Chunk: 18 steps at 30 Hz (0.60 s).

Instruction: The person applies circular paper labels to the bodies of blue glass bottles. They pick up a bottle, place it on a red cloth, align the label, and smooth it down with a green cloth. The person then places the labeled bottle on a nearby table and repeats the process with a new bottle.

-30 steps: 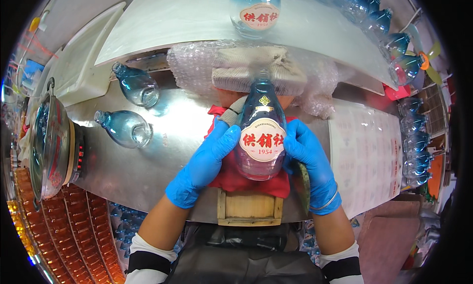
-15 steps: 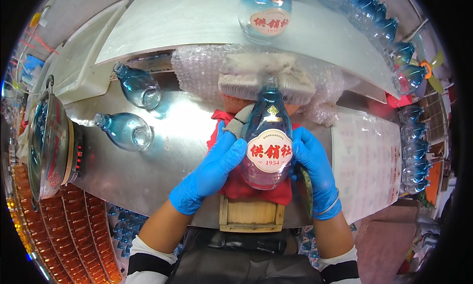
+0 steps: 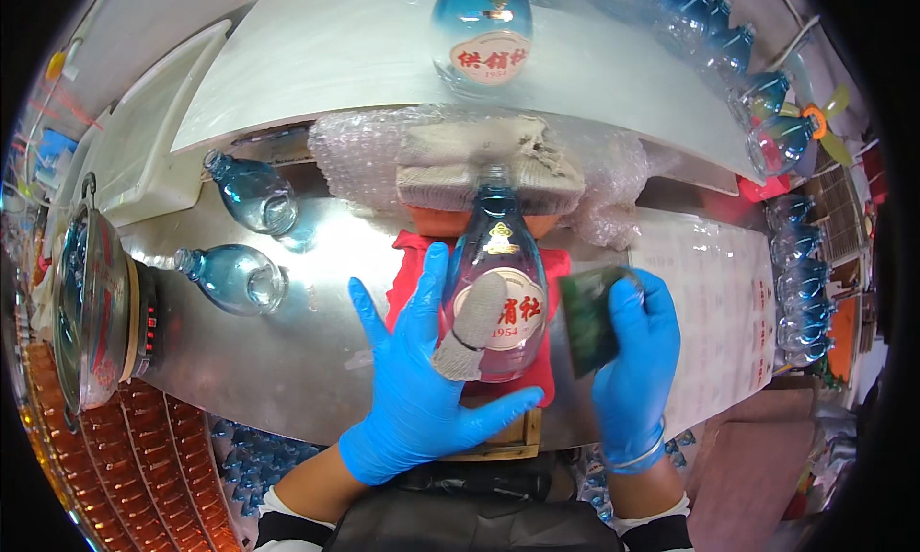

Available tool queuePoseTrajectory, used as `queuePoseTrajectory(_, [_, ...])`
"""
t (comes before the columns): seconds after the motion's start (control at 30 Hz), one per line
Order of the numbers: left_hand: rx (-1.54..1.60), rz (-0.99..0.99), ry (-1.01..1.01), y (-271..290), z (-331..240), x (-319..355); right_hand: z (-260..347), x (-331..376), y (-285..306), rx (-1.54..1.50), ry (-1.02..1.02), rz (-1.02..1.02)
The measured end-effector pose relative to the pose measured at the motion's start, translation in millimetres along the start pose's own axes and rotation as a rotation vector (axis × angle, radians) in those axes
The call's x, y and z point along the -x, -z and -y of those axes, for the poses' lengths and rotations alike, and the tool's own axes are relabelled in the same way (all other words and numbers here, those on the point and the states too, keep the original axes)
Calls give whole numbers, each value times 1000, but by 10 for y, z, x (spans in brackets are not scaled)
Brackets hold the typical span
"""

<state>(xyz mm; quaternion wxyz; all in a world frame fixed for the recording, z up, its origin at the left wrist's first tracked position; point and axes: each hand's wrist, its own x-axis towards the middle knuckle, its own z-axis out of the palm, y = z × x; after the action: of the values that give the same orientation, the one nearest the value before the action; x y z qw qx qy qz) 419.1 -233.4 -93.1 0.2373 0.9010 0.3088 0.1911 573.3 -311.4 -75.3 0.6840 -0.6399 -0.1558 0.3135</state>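
A blue glass bottle (image 3: 494, 238) with a cream label lies on a red cloth (image 3: 410, 255), its neck against a folded beige knit fabric (image 3: 484, 173). My left hand (image 3: 407, 403), blue-gloved, is spread over its lower left part. A grey fabric sleeve (image 3: 470, 336) covers one finger and hides part of the label. My right hand (image 3: 637, 360), also blue-gloved, grips a dark green flat piece (image 3: 589, 322) just right of the bottle, apart from it. I cannot tell what this piece is. Beneath the cloth shows a wooden block (image 3: 513, 442).
Two unlabelled blue bottles (image 3: 235, 279) lie on the metal table (image 3: 326, 351) at left, near a round metal pan (image 3: 91, 293). A labelled bottle (image 3: 484, 30) is on the white board behind. Label sheets (image 3: 714, 303) lie right; bubble wrap (image 3: 355, 154) sits behind the cloth.
My left hand has let go of the bottle's side and opened across its lower part. My right hand has moved away rightward, bringing the green piece into fuller view. The bottle now lies lower.
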Motion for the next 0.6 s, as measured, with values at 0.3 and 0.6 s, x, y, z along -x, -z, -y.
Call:
queuePoseTrajectory(0.3, [-12,-95,10,-159,71,54,-376,-74,104,37,43,-190])
queuePoseTrajectory(0.6, [-57,-38,2,-117,136,23,-222,-120,-16,24,9,3])
